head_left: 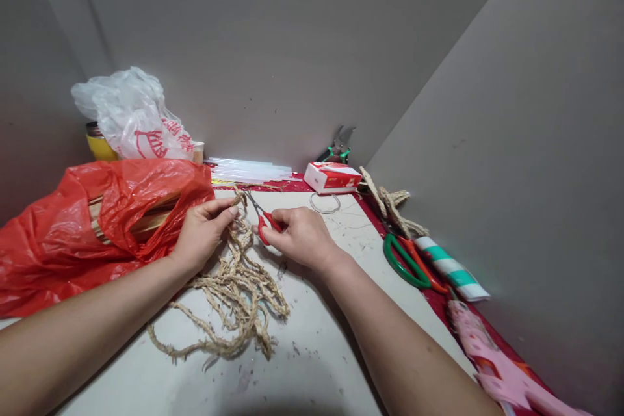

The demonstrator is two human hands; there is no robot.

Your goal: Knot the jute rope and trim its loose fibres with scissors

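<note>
My left hand (205, 232) pinches one end of a braided straw rope (244, 292), whose tan length falls in a loose tangle onto the white board (312, 364). In my right hand (303, 235) is a small pair of scissors (263, 216) with red handles. Its blades point up and left, close beside the rope held at my left fingertips. Whether the blades touch the rope I cannot tell.
Left lies a red plastic bag (141, 175) of thin wooden sticks, with a white plastic bag (141, 117) behind. Clear sticks (253, 170), a small box (334, 177) and pruning shears (340, 145) line the back. Green-handled scissors (404, 261) and a pink glue gun (492, 361) lie right.
</note>
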